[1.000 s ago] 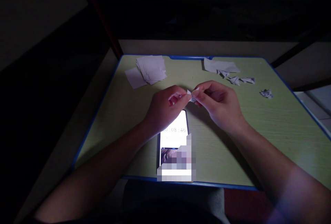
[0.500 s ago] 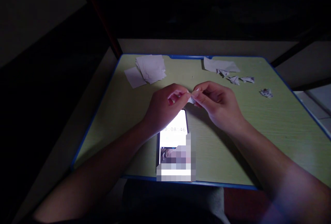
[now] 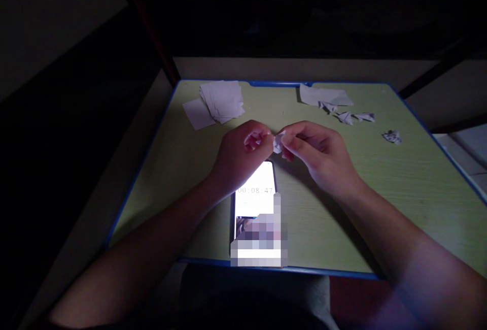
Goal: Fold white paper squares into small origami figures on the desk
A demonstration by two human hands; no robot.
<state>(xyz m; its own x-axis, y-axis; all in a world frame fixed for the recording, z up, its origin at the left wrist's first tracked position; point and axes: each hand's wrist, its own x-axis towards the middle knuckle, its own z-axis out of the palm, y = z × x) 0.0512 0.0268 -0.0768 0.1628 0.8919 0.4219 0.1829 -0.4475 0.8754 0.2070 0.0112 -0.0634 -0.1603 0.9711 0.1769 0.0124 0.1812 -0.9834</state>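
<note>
Both hands meet over the middle of a small green table [image 3: 399,193] with a blue rim. My left hand [image 3: 238,160] and my right hand [image 3: 317,155] each pinch a small folded piece of white paper [image 3: 278,142] between thumb and fingertips, holding it just above the tabletop. Under my left wrist a lit phone [image 3: 254,198] lies flat, its screen showing a running timer.
A stack of white paper squares [image 3: 222,100] lies at the back left, one loose square [image 3: 198,114] beside it. At the back right lie a paper sheet [image 3: 323,96], several small folded paper pieces [image 3: 348,117] and another folded piece [image 3: 391,137]. The room around is dark.
The folded paper has been turned slightly between my fingertips, and my left fingers have curled in closer. The phone timer has advanced by one second.
</note>
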